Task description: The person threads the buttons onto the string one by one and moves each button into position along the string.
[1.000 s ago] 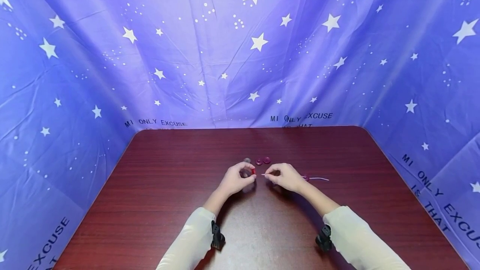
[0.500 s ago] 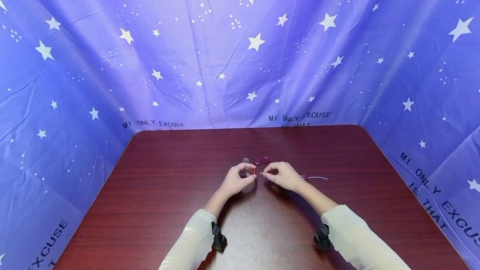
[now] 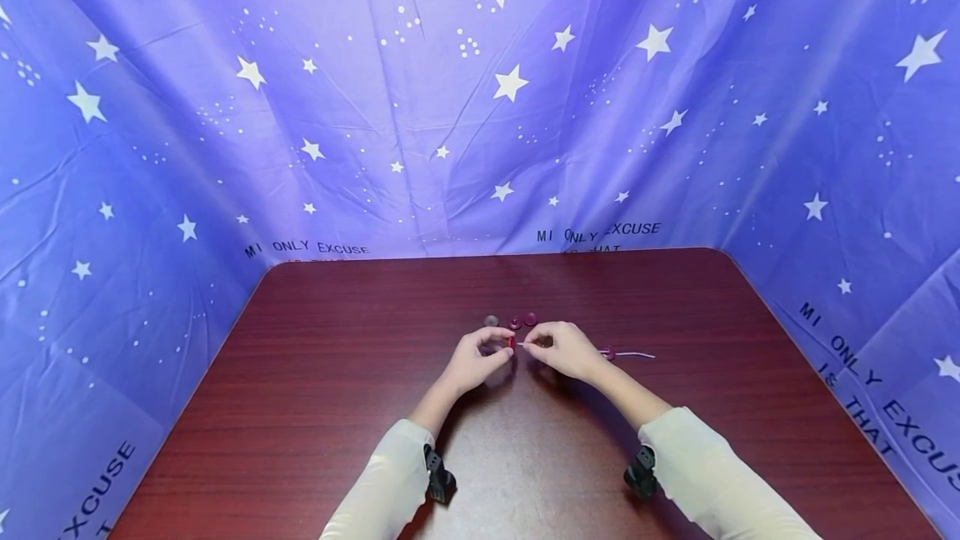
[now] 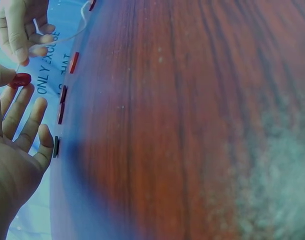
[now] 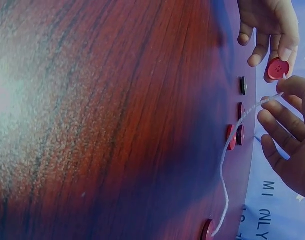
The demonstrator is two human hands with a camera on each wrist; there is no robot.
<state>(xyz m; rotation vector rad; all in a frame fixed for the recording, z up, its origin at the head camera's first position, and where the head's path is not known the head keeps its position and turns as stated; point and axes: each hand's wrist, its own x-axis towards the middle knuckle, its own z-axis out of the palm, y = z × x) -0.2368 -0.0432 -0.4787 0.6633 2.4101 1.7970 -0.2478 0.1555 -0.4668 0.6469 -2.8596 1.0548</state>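
Note:
My left hand [image 3: 501, 346] pinches a small red button [image 3: 512, 342] between thumb and forefinger, just above the table. The button's face with its holes [image 5: 278, 69] shows in the right wrist view. My right hand [image 3: 534, 346] pinches the stiff end of a white string [image 5: 227, 150], and its tip nearly touches the button. The string trails right across the table [image 3: 360, 373] through a second red button [image 3: 609, 352]. In the left wrist view the held button [image 4: 20, 80] sits at my fingertips, with the right hand [image 4: 22, 35] just beyond.
Three loose buttons lie just beyond the hands: a dark grey one [image 3: 491, 321] and two maroon ones [image 3: 515, 323] [image 3: 530, 318]. A purple star-printed cloth [image 3: 480, 107] walls in the table's back and sides. Black wrist cameras [image 3: 438, 482] sit on both sleeves.
Both hands have drawn slightly closer together. The gap between the string's tip and the held red button has narrowed. The loose buttons have not moved.

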